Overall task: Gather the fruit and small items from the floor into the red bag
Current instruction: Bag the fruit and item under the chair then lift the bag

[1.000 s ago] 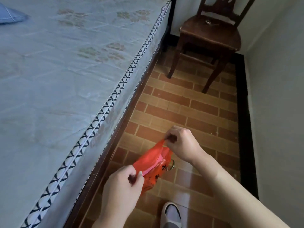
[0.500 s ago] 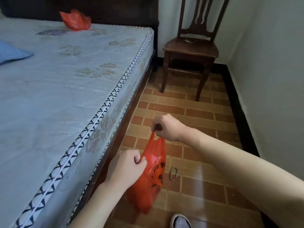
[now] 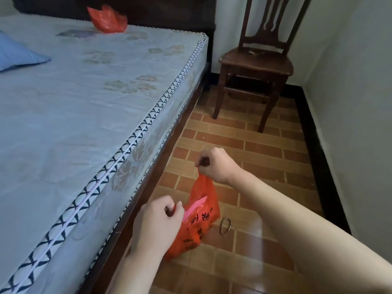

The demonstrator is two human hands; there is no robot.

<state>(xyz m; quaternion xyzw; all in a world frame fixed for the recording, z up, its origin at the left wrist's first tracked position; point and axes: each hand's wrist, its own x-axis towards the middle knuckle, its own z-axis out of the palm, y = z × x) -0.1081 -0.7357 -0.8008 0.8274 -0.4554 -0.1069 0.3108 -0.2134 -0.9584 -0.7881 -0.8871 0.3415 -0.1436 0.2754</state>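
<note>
Raised since a second ago: red bag (image 3: 198, 219), now hanging clear of the bracelet (image 3: 226, 226) it earlier overlapped. Left hand (image 3: 158, 223): fingers pinch near handle. Right hand (image 3: 215, 164): fingers pinch far handle. Bracelet: on floor (image 3: 265, 158), just right of bag, long axis near-to-far, well below both hands; right hand judged better placed. Second red bag (image 3: 107, 20): far end of mattress (image 3: 89, 107).

Bedroom in a home. Bed (image 3: 89, 115) with bare patterned mattress fills the left side, dark headboard (image 3: 148, 11) at the far end, blue pillow (image 3: 17, 56) at its left edge. Dark wooden chair (image 3: 256, 64) in the far corner. Brick-pattern tiled floor (image 3: 265, 158), plain white walls (image 3: 356, 85), black skirting.
</note>
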